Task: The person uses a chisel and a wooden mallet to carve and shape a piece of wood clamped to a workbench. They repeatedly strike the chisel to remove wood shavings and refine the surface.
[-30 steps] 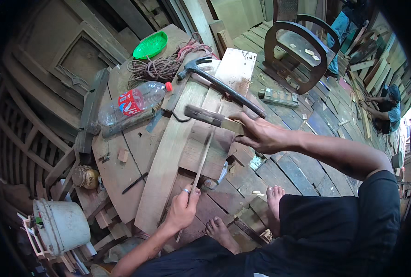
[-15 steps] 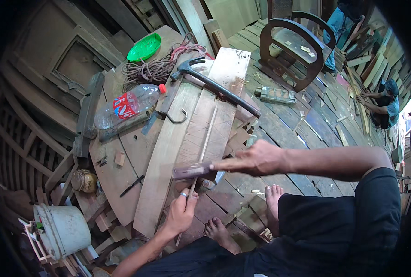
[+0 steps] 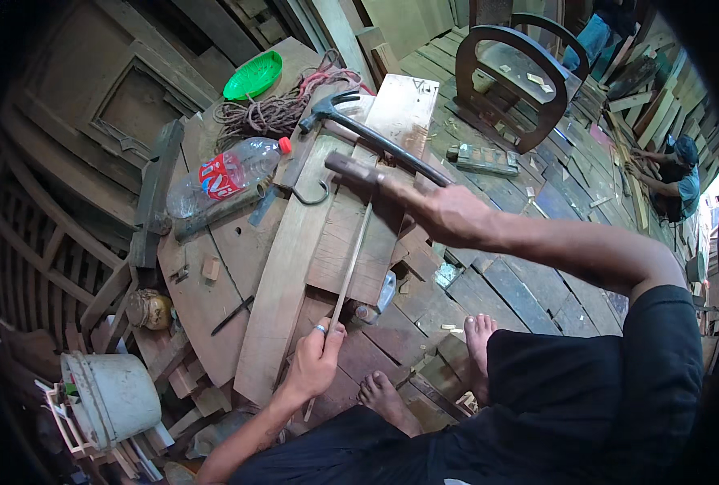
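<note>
My left hand (image 3: pixel 317 362) grips the lower end of a thin pale wooden rod (image 3: pixel 351 263), which slants up over the planks (image 3: pixel 282 283). Held out over the rod's upper end, my right hand (image 3: pixel 454 214) is closed on a dark wooden block (image 3: pixel 354 172) that looks blurred. Just beyond the block, a claw hammer (image 3: pixel 379 137) lies across a pale board (image 3: pixel 400 105). A metal hook (image 3: pixel 316 196) rests to the left of the block.
A plastic bottle (image 3: pixel 230 172), a rope coil (image 3: pixel 266 111) and a green plate (image 3: pixel 253 74) lie at the far left. A white bucket (image 3: pixel 115 396) stands lower left. A curved wooden frame (image 3: pixel 537 121) stands behind, and another person (image 3: pixel 676 166) sits far right. My bare feet (image 3: pixel 479 335) rest on the floor boards.
My right hand swung the block down toward the rod's lower part, then lifted it back up over the rod's top. My left hand kept its grip on the rod.
</note>
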Motion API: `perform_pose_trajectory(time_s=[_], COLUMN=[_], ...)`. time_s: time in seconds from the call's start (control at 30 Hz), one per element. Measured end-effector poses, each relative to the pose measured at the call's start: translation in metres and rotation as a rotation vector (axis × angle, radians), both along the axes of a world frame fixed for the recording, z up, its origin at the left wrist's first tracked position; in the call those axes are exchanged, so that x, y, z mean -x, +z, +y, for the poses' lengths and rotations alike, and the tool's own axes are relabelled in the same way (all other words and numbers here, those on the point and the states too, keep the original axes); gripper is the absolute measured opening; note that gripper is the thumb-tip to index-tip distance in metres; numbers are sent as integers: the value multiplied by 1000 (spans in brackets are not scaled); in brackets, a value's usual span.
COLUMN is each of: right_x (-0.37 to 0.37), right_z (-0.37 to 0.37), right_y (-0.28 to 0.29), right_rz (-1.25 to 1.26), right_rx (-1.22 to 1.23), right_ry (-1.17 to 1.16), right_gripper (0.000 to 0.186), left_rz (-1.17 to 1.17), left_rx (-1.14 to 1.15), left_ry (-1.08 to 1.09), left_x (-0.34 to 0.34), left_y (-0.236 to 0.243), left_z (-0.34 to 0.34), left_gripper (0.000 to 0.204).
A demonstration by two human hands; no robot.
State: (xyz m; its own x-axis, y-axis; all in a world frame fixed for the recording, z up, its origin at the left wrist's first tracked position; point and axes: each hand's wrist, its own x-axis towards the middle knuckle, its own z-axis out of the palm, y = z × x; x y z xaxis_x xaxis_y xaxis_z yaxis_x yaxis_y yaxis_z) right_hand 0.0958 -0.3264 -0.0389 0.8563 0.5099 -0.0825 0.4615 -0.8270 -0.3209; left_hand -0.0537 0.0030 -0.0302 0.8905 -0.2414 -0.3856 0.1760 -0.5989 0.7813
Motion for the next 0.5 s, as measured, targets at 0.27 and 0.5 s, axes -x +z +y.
perform_pose_trajectory(time_s=[0.27, 0.5], right_x=[8, 25], right_z=[-6, 2], right_y=[1, -1], right_rz=[-179, -95], right_rx=[-177, 35], right_ry=[167, 467], right_gripper=[69, 75], left_rz=[19, -2], left_rx=[-27, -83], left_ry=[3, -13], left_x=[2, 1], left_y=[9, 11], left_z=[-3, -1], left_gripper=[28, 27])
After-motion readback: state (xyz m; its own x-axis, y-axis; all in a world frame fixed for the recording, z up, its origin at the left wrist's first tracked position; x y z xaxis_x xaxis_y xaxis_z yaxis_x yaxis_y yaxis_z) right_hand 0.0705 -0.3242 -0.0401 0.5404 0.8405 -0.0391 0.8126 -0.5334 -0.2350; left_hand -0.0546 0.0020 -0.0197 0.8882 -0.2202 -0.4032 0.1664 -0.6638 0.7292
